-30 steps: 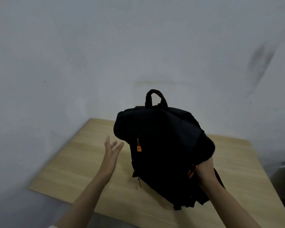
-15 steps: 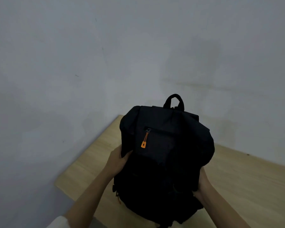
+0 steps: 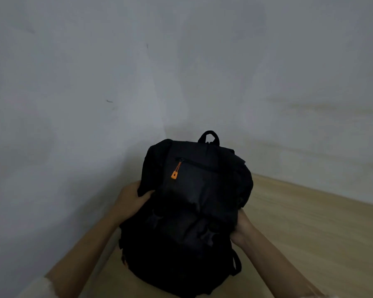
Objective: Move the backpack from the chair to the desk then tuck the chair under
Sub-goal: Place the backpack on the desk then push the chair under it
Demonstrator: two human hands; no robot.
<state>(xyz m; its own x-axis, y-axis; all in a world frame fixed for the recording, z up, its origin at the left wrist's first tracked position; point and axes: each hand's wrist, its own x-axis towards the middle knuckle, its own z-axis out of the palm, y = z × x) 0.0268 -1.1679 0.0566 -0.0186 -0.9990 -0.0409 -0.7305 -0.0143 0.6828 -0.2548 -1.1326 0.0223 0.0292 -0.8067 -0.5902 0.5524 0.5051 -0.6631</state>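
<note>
A black backpack with an orange zipper pull and a top carry loop stands upright on the light wooden desk, near the desk's left back corner. My left hand grips the backpack's left side, thumb on the front flap. My right hand presses against its right side, fingers hidden behind the fabric. The chair is out of view.
Grey walls meet in a corner right behind the backpack and run along the desk's left and back edges. Bare desk surface stretches to the right of the backpack.
My left hand, open and apart from the backpack a second ago, has closed on its left side. The backpack has turned upright and shifted toward the wall corner; my view moved closer.
</note>
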